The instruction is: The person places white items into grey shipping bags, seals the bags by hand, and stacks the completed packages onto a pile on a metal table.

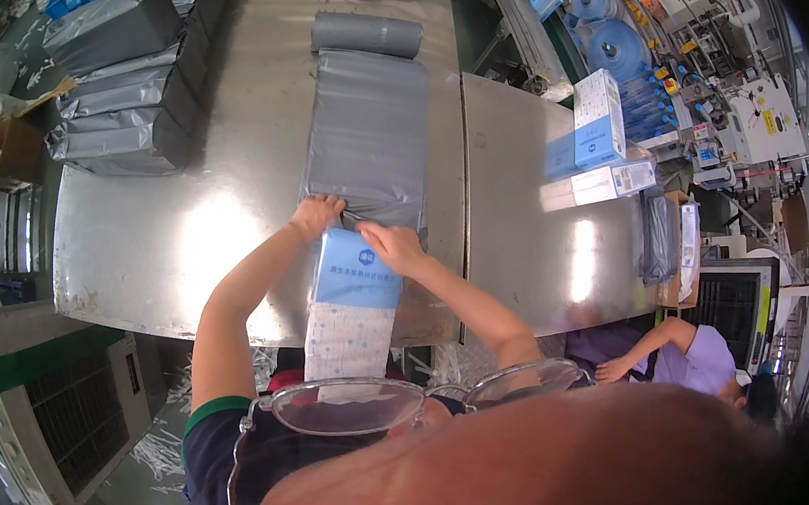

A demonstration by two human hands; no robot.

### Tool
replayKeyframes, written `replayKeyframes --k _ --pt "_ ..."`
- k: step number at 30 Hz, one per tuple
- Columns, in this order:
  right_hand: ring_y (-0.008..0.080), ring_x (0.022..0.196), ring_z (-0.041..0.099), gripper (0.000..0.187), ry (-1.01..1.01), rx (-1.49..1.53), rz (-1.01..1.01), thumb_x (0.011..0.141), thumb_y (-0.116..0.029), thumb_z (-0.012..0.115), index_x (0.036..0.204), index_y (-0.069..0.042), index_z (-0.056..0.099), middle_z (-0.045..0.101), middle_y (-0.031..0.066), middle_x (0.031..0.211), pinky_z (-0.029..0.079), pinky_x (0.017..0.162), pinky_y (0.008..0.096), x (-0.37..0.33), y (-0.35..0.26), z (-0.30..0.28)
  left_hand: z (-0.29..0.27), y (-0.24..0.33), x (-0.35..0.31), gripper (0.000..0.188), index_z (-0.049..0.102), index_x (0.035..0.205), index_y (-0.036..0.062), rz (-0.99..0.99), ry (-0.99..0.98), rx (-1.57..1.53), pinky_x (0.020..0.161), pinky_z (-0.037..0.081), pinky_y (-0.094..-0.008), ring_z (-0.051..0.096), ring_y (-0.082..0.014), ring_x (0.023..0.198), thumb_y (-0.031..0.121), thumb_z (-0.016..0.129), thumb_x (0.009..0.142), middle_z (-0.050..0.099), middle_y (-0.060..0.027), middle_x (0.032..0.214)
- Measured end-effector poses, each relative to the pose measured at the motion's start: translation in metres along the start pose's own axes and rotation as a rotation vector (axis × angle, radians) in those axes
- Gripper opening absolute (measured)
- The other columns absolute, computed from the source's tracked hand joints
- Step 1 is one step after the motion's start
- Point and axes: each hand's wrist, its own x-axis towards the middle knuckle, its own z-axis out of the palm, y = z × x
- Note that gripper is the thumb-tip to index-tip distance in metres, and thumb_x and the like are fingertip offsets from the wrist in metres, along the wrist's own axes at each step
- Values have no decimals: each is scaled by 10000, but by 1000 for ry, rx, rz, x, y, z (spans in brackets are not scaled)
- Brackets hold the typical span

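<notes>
Gripping rectangular grey plastic bag (365, 122) with left hand (321, 213) and right hand (396, 246); risking tearing by snagging on blue-and-white cardboard carton (351, 303).

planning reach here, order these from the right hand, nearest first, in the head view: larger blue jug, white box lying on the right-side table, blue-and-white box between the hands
From the right hand:
1. blue-and-white box, just to its left
2. white box, right, across the table
3. larger blue jug, farther right, beyond the table
</notes>
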Motion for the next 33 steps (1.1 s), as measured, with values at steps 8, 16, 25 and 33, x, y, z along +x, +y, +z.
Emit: replayKeyframes --k 8,16,25,33 --pt "276 703 525 468 398 -397 202 617 -128 591 1065 -148 456 552 89 755 403 632 352 45 46 -3 -82 19 0 88 479 728 75 -196 147 -383 558 420 -376 539 -281 687 159 486 703 534 -104 672" --pt "344 696 526 220 861 -275 288 672 -61 472 880 -49 542 547 139 694 411 627 408 3 78 44 -9 42 -19 196 407 773 46 -829 1006 -1169 571 391 -366 465 -273 620 19 550 641 466 -80 704" --pt "340 831 516 216 48 -128 200 740 -105 405 881 5 527 535 221 880 417 670 380 -126 57 88 13 73 -150 181 587 772 57 -421 -204 -525 698 428 -392 532 -288 826 173 474 689 558 -158 842" --pt "277 659 560 140 -417 -139 285 637 -158 579 683 -26 584 576 155 720 430 578 348 -118 23 18 -5 64 -147 217 514 567 35 -591 -23 -1001 488 396 -340 471 -256 481 219 570 668 478 -132 511"
